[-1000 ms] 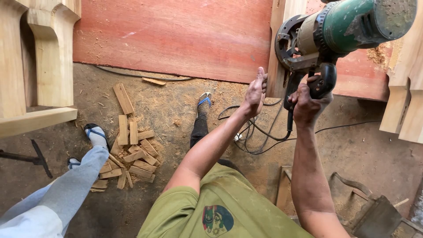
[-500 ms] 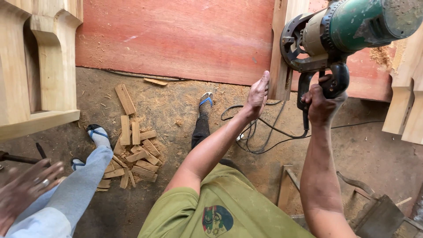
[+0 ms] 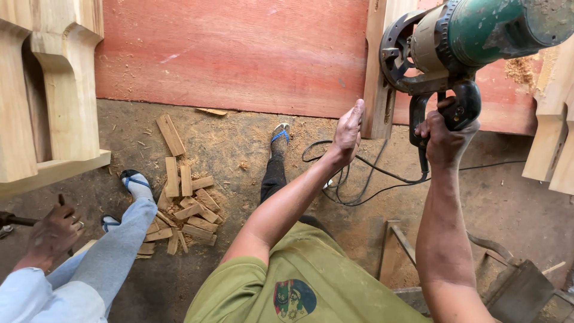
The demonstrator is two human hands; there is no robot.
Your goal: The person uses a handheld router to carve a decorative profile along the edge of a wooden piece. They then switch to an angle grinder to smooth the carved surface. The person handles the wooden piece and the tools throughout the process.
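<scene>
My right hand (image 3: 443, 139) grips the black handle of a green and grey power tool (image 3: 472, 42), held up at the top right against an upright pale wooden strip (image 3: 375, 72). My left hand (image 3: 347, 133) presses on the lower part of that strip, fingers together. Behind the strip stands a large reddish wooden board (image 3: 239, 54). The tool's black cable (image 3: 359, 179) loops over the dirt floor below my hands. My foot in a blue-strapped sandal (image 3: 279, 134) rests near the board.
Another person sits at the lower left, a hand (image 3: 51, 230) on a dark tool and sandalled feet (image 3: 134, 182) beside a pile of short wood offcuts (image 3: 182, 203). Pale carved wooden parts (image 3: 51, 96) stand at left and at the right edge (image 3: 553, 143). A metal frame (image 3: 514, 287) lies lower right.
My right hand and the power tool have shifted right and slightly up along the strip. The other person's hand has come into view at the lower left.
</scene>
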